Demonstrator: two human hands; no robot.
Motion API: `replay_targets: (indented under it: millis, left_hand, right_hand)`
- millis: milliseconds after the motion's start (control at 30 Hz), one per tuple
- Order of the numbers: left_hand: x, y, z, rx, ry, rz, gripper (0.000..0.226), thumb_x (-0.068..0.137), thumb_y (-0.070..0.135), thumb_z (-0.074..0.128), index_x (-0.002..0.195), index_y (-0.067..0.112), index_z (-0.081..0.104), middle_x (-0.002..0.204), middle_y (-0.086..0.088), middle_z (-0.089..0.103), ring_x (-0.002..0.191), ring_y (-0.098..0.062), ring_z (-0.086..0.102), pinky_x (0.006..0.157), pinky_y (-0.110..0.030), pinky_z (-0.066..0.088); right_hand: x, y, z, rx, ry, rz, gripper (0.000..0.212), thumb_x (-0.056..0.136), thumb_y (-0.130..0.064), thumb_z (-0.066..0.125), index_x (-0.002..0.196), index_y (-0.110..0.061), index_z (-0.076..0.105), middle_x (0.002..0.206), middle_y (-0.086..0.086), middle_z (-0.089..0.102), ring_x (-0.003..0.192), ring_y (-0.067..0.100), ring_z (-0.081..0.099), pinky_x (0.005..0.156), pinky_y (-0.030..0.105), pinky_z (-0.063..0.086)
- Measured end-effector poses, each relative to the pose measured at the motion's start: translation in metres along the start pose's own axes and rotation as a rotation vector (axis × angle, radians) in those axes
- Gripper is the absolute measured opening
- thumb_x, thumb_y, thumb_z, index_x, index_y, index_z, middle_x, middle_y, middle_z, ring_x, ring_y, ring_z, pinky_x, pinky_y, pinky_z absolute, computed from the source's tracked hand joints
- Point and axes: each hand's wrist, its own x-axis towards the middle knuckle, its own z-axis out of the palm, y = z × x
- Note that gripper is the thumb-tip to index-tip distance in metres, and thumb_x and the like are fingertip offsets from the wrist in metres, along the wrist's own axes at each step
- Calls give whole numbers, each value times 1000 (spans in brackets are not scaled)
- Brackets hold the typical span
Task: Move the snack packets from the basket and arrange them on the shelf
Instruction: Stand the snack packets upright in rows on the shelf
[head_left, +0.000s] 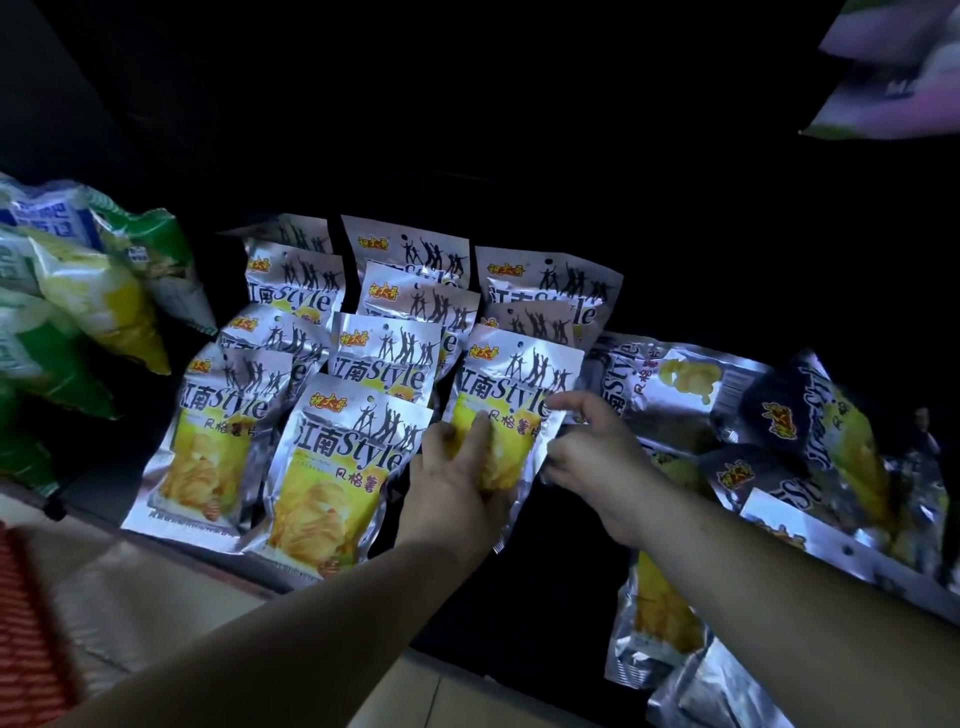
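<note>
Several silver and yellow snack packets stand in three rows on a dark shelf (171, 540). My left hand (457, 483) grips the lower part of the front packet (511, 395) of the right row, thumb across its yellow face. My right hand (592, 452) pinches that same packet's right edge. More of the same packets (691, 384) lie flat in a loose heap to the right of the rows. Another silver packet (660, 623) hangs below my right forearm, over the shelf's front edge. No basket shows.
Green, yellow and blue chip bags (88, 301) crowd the shelf's left end. A pink and green bag (904, 73) hangs at the top right. A red meshed thing (26, 623) sits at the lower left. The shelf's back is dark.
</note>
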Motion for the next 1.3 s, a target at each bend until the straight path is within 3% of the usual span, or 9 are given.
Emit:
replay_targets:
  millis: [200, 333, 467, 567, 667, 767, 1067, 1200, 1300]
  left_hand:
    - [9, 4, -3, 78, -14, 8, 87, 88, 49, 69, 157, 43, 17, 149, -6, 23, 135, -32, 37, 102, -43, 47]
    - [5, 10, 5, 81, -45, 53, 86, 89, 47, 67, 158, 43, 16, 150, -7, 25, 132, -34, 40, 100, -43, 47]
    - [4, 6, 5, 43, -50, 100, 77, 91, 44, 64, 156, 47, 22, 156, -8, 26, 135, -34, 44, 101, -44, 49]
    - [2, 1, 3, 29, -46, 132, 71, 91, 47, 63, 155, 44, 31, 161, -8, 26, 138, -33, 45, 103, -43, 49]
    - [-2, -2, 4, 40, -27, 140, 73, 89, 58, 62, 154, 47, 30, 162, -4, 25, 142, -30, 38, 105, -45, 47]
    - [-4, -5, 5, 92, -42, 161, 74, 91, 61, 58, 155, 51, 22, 163, -1, 20, 144, -29, 32, 105, -45, 47]
    - [-6, 7, 4, 194, -67, 155, 75, 94, 45, 56, 156, 52, 13, 161, -1, 12, 140, -29, 28, 100, -43, 50]
    - [-1, 8, -9, 215, -48, 135, 78, 91, 44, 60, 155, 51, 16, 160, 0, 18, 141, -28, 34, 93, -42, 54]
    - [-1, 6, -20, 225, -75, 117, 78, 93, 42, 60, 157, 48, 16, 156, 0, 25, 137, -29, 40, 94, -42, 53]
  right_hand:
    - [-11, 3, 3, -189, -25, -69, 43, 86, -15, 65, 109, -52, 62, 97, 5, 64, 73, 23, 61, 66, 44, 55]
    - [-19, 8, -14, -356, -67, -144, 54, 93, -27, 67, 134, -58, 52, 96, -9, 63, 68, 10, 61, 58, 22, 46]
    - [-24, 14, -24, -313, -187, -70, 71, 92, -24, 68, 136, -71, 37, 103, 19, 70, 67, 21, 56, 60, 35, 44]
    - [-25, 11, -20, -259, -235, -32, 74, 93, -28, 69, 141, -70, 32, 128, 4, 66, 93, 22, 65, 76, 35, 51]
    - [-23, 10, -20, -279, -210, -97, 65, 87, -56, 71, 138, -72, 33, 152, -10, 47, 132, 19, 52, 108, 43, 46]
    - [-24, 11, -27, -340, -197, -144, 63, 86, -62, 68, 139, -69, 36, 126, -14, 57, 119, 17, 57, 102, 34, 45]
    - [-24, 24, -31, -282, -229, -114, 68, 90, -48, 71, 138, -73, 31, 144, -6, 56, 121, 13, 59, 102, 37, 49]
    - [-23, 17, -37, -440, -203, -179, 63, 93, -46, 68, 145, -61, 37, 95, -18, 55, 77, 3, 57, 69, 25, 47]
    - [-28, 5, -45, -561, -160, -203, 54, 94, -48, 65, 144, -54, 45, 98, -14, 59, 86, 16, 68, 80, 33, 55]
